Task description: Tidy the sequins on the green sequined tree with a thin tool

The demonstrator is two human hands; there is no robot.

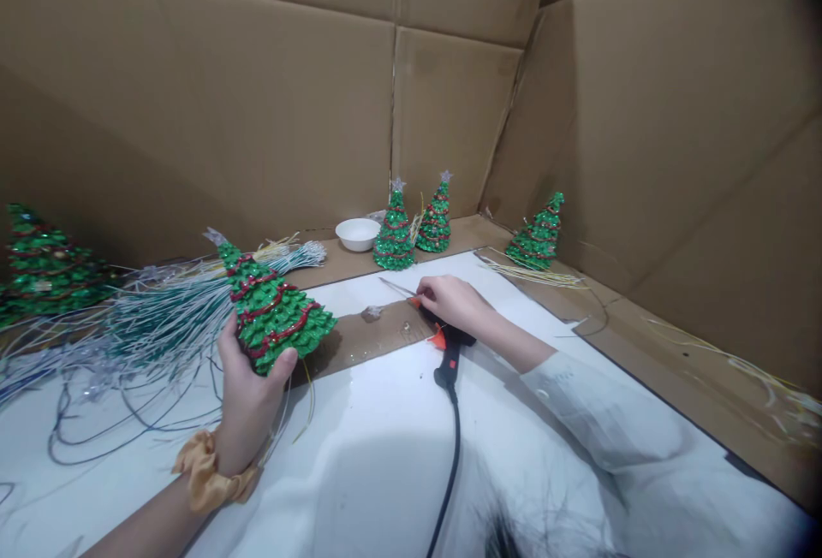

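A: We had the left hand [247,395] closed round a green sequinned cone tree [273,310], near left. Risks?

B: We had the right hand [453,301] wrapped round a black glue gun [449,348], centre, nozzle over a cardboard strip [385,331]. A drip could have stuck there; its cord [450,472] could have snagged the loose wire strands [173,318].
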